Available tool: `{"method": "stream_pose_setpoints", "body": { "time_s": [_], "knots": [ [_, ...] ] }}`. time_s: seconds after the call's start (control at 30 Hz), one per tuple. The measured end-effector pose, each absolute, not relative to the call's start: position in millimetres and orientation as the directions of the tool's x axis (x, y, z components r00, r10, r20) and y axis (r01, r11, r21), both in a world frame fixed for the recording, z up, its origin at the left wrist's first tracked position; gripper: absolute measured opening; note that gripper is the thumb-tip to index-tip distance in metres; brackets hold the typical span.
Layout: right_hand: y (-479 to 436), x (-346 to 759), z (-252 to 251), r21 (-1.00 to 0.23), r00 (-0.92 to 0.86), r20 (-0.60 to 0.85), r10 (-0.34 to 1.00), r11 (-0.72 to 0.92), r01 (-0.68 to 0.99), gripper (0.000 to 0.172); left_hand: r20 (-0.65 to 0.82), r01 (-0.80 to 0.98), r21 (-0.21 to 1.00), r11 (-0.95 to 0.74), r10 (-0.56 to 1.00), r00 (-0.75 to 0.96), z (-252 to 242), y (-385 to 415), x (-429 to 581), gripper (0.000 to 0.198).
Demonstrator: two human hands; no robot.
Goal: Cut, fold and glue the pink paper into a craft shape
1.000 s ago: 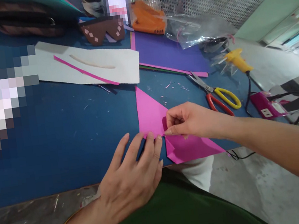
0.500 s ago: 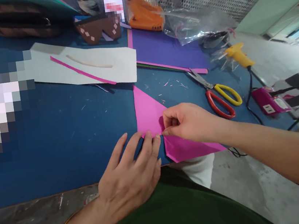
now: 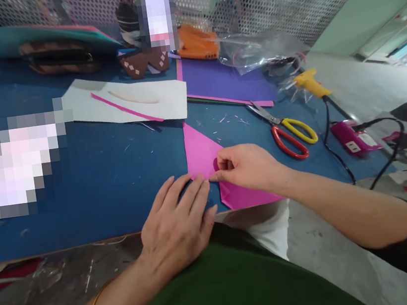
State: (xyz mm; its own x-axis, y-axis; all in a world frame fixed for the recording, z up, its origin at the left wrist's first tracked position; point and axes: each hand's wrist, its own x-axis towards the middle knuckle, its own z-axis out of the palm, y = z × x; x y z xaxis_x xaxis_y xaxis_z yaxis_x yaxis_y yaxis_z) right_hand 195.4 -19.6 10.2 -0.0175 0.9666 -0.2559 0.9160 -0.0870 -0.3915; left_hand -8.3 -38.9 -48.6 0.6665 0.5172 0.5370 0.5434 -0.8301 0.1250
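A pink paper sheet [image 3: 199, 149], partly folded, lies on the blue table [image 3: 109, 175] near its front edge. My left hand [image 3: 177, 223] rests flat on the table with its fingers stretched out, the fingertips pressing the paper's left corner. My right hand [image 3: 246, 167] is closed in a pinch on a folded edge of the pink paper, right beside the left fingertips. The lower fold of the paper sticks out under my right wrist.
Red and yellow scissors [image 3: 291, 133] lie to the right, with a yellow glue gun [image 3: 310, 83] and a pink power strip [image 3: 354, 140] beyond. A purple sheet [image 3: 224, 79], a white sheet [image 3: 137, 103] with a pink strip, plastic bags and a mesh wall stand behind.
The view has tilted up slightly, showing more of the mesh wall. Both hands have stayed on the pink paper; the right pinch has shifted a little left toward the left fingertips.
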Motion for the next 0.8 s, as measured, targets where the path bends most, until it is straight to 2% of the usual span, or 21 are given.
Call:
{"method": "stream_pose_setpoints", "body": {
  "time_s": [0.1, 0.13, 0.17, 0.23, 0.3, 0.37, 0.63, 0.8],
  "knots": [
    [-38, 200, 11, -0.54, -0.08, -0.154, 0.985, -0.016, 0.842, 0.02, 0.509, 0.538, 0.166, -0.827, 0.539, 0.671, -44, -38, -9, 0.036],
    [-47, 202, 11, -0.572, -0.113, -0.083, 0.99, 0.046, 0.819, 0.024, 0.495, 0.534, 0.182, -0.826, 0.546, 0.676, -41, -37, -9, 0.035],
    [-57, 204, 10, -0.554, -0.161, 0.006, 0.987, 0.138, 0.821, 0.032, 0.481, 0.53, 0.195, -0.825, 0.552, 0.681, -38, -36, -9, 0.033],
    [-75, 207, 7, -0.355, -0.315, 0.166, 0.935, 0.354, 0.865, 0.043, 0.468, 0.521, 0.207, -0.828, 0.551, 0.691, -32, -35, -9, 0.031],
    [-89, 207, 2, -0.119, -0.444, 0.232, 0.866, 0.478, 0.87, 0.038, 0.473, 0.512, 0.197, -0.836, 0.538, 0.697, -27, -33, -8, 0.028],
    [-97, 206, -5, 0.015, -0.522, 0.256, 0.814, 0.537, 0.844, 0.032, 0.471, 0.504, 0.174, -0.846, 0.521, 0.712, -22, -29, -7, 0.026],
    [-106, 196, -19, 0.315, -0.65, 0.256, 0.715, 0.574, 0.756, 0.032, 0.429, 0.437, 0.053, -0.898, 0.416, 0.802, -12, -10, -3, 0.022],
    [-111, 195, -17, 0.296, -0.624, 0.307, 0.719, 0.551, 0.78, 0.034, 0.435, 0.39, 0.012, -0.921, 0.356, 0.827, -10, -1, 1, 0.023]
  ]
}}
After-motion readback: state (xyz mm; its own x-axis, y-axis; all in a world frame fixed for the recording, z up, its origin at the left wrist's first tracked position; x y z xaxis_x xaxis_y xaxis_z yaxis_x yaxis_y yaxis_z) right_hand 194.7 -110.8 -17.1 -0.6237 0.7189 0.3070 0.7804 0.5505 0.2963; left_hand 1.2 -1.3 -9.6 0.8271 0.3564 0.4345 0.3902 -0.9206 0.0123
